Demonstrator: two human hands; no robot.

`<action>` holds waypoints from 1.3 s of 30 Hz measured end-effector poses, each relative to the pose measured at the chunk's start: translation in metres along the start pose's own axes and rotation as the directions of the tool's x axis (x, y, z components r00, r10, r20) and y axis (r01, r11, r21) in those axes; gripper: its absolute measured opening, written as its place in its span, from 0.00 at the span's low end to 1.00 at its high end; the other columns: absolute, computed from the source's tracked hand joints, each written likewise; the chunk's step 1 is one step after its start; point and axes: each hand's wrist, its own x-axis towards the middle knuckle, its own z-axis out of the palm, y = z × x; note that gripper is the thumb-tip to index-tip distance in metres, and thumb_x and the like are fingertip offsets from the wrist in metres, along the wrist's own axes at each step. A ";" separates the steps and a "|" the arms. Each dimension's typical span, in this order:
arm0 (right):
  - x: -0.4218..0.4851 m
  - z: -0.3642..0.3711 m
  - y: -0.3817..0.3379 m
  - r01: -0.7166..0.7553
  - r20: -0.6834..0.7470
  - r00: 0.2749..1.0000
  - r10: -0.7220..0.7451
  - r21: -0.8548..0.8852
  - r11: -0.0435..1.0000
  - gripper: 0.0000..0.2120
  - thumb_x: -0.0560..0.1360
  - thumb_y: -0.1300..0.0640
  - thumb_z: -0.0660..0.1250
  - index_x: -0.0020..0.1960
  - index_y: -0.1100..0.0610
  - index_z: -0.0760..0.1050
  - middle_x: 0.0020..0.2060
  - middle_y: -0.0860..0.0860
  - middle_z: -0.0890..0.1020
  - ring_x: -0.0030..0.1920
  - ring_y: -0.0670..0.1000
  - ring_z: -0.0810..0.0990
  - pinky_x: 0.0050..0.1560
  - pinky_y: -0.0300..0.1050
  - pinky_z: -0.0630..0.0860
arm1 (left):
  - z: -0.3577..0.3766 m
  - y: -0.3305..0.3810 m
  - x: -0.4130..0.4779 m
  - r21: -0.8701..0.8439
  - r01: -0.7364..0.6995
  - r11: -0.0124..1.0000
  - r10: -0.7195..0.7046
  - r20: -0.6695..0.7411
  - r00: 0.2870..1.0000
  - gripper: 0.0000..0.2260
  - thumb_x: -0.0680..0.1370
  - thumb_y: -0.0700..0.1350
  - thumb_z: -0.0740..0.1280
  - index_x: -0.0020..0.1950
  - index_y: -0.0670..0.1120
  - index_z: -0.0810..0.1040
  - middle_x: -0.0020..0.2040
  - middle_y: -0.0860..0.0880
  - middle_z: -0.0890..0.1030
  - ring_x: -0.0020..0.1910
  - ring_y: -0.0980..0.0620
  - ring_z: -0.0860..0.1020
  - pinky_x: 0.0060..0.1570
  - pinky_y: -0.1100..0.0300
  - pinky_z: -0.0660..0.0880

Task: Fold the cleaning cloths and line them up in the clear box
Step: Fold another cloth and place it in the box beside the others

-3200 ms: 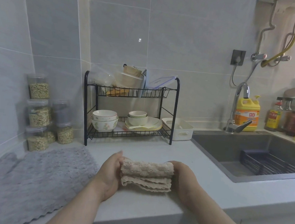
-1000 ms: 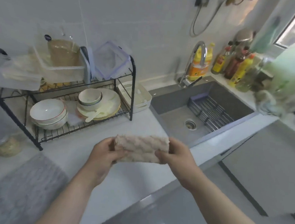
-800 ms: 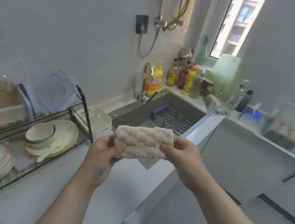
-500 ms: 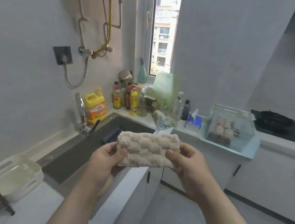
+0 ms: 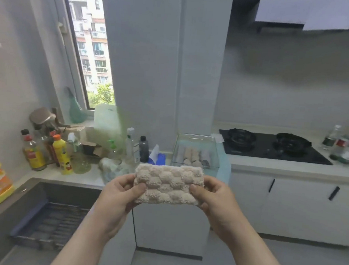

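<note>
1. left hand (image 5: 120, 193) and right hand (image 5: 214, 198) pinch opposite ends of a folded beige cloth (image 5: 167, 185), held in the air in front of the person.
2. clear box (image 5: 196, 153) stands on the counter just beyond the hands; inside it, rolled or folded cloths (image 5: 192, 155) in beige and grey lie side by side.
3. sink (image 5: 43, 216), below and left of the left hand, holds a dark rack (image 5: 51, 225).

Home kitchen.
Gas hob (image 5: 272, 145) right, sink (image 5: 38, 211) lower left, sauce bottles (image 5: 49, 151) on the counter (image 5: 292, 168), white cabinets (image 5: 301, 207).
</note>
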 end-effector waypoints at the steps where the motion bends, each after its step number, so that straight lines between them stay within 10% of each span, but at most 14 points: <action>1: 0.010 -0.010 -0.001 0.003 -0.020 1.000 -0.004 -0.010 1.000 0.14 0.64 0.59 0.74 0.49 0.58 0.83 0.47 0.65 0.81 0.47 0.58 0.76 0.52 0.56 0.71 | 0.007 -0.007 0.016 0.002 0.008 1.000 -0.008 0.019 1.000 0.28 0.53 0.49 0.84 0.49 0.42 0.84 0.51 0.37 0.83 0.47 0.44 0.83 0.44 0.56 0.81; 5: 0.065 -0.044 0.004 0.012 -0.088 0.996 -0.018 -0.067 0.998 0.09 0.70 0.67 0.73 0.48 0.58 0.82 0.43 0.58 0.83 0.44 0.55 0.78 0.48 0.51 0.73 | 0.021 -0.035 0.087 0.008 0.033 0.999 -0.034 0.056 0.998 0.09 0.68 0.34 0.70 0.45 0.42 0.85 0.46 0.40 0.85 0.42 0.48 0.84 0.38 0.61 0.80; 8: 0.116 -0.056 0.018 -0.004 -0.104 0.994 -0.014 -0.170 0.985 0.11 0.71 0.70 0.71 0.49 0.58 0.81 0.43 0.57 0.85 0.43 0.53 0.80 0.46 0.48 0.75 | 0.013 -0.060 0.143 0.072 0.063 0.995 -0.067 0.049 0.997 0.13 0.72 0.27 0.67 0.48 0.42 0.83 0.47 0.40 0.85 0.43 0.49 0.84 0.39 0.63 0.80; 20: 0.301 -0.098 0.063 -0.245 -0.246 0.956 0.159 -0.378 0.893 0.15 0.70 0.74 0.67 0.50 0.58 0.79 0.43 0.51 0.85 0.40 0.44 0.82 0.40 0.35 0.76 | -0.016 -0.129 0.355 0.527 0.158 0.835 -0.240 0.090 0.967 0.13 0.69 0.27 0.71 0.46 0.43 0.82 0.44 0.50 0.86 0.46 0.55 0.83 0.45 0.64 0.77; 31: 0.393 -0.169 0.052 -0.290 -0.237 0.954 0.186 -0.558 0.777 0.19 0.69 0.70 0.66 0.54 0.50 0.75 0.46 0.48 0.82 0.38 0.40 0.78 0.37 0.33 0.75 | 0.054 -0.180 0.463 0.611 0.108 0.785 -0.184 0.064 0.981 0.12 0.73 0.28 0.66 0.51 0.42 0.79 0.46 0.51 0.84 0.43 0.64 0.81 0.41 0.74 0.74; 36: 0.429 -0.197 0.042 -0.234 -0.166 0.972 0.166 -0.692 0.683 0.15 0.66 0.67 0.64 0.47 0.51 0.79 0.38 0.48 0.82 0.33 0.40 0.76 0.33 0.36 0.74 | 0.086 -0.217 0.512 0.599 0.172 0.782 -0.186 -0.040 0.982 0.08 0.75 0.37 0.68 0.48 0.50 0.78 0.44 0.49 0.81 0.41 0.52 0.79 0.37 0.65 0.73; 39: 0.440 -0.211 0.048 -0.239 -0.218 0.970 0.103 -0.800 0.551 0.04 0.65 0.63 0.63 0.38 0.57 0.75 0.35 0.54 0.79 0.31 0.45 0.71 0.30 0.37 0.68 | 0.085 -0.242 0.520 0.822 0.065 0.566 -0.087 -0.019 0.996 0.06 0.75 0.42 0.65 0.38 0.48 0.75 0.34 0.52 0.76 0.35 0.53 0.74 0.35 0.65 0.68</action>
